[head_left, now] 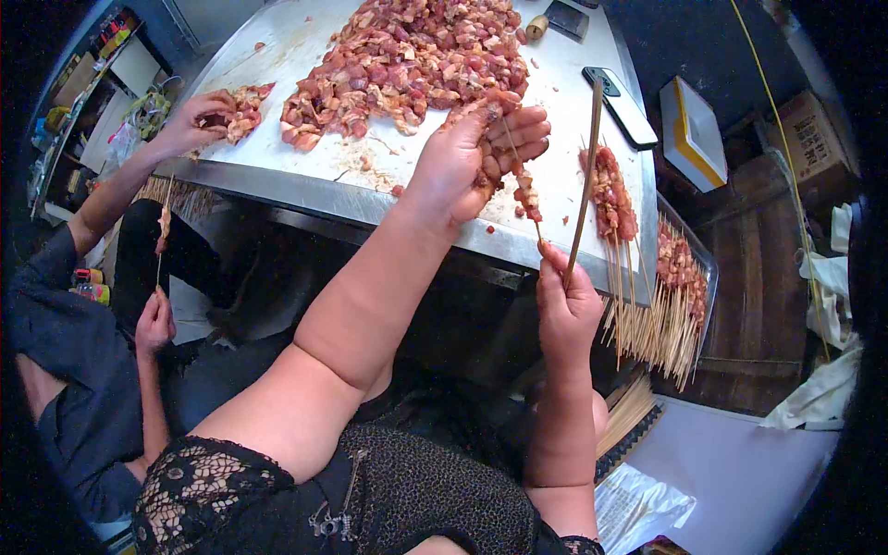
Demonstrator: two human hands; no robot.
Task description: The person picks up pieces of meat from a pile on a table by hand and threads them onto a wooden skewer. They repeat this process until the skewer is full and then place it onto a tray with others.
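My right hand (569,310) pinches the lower part of a thin skewer (526,191) with several small pieces of meat threaded on it. A long brown stick (585,176) rises from the same hand, its lower end at my fingers. Palm turned up, my left hand (481,153) reaches over the table's near edge. Its fingers are stretched out and stained with dark sauce, and the skewer's upper end crosses in front of them. Behind that hand lies a big heap of cut raw meat (407,69) on the white table top (277,55).
Finished meat skewers (610,199) lie at the table's right edge, more (680,268) on a tray beyond. A phone (624,109) rests near them. At left, a person's hand (199,120) touches meat; their other hand (155,322) holds a skewer. Bare skewers (629,416) are below right.
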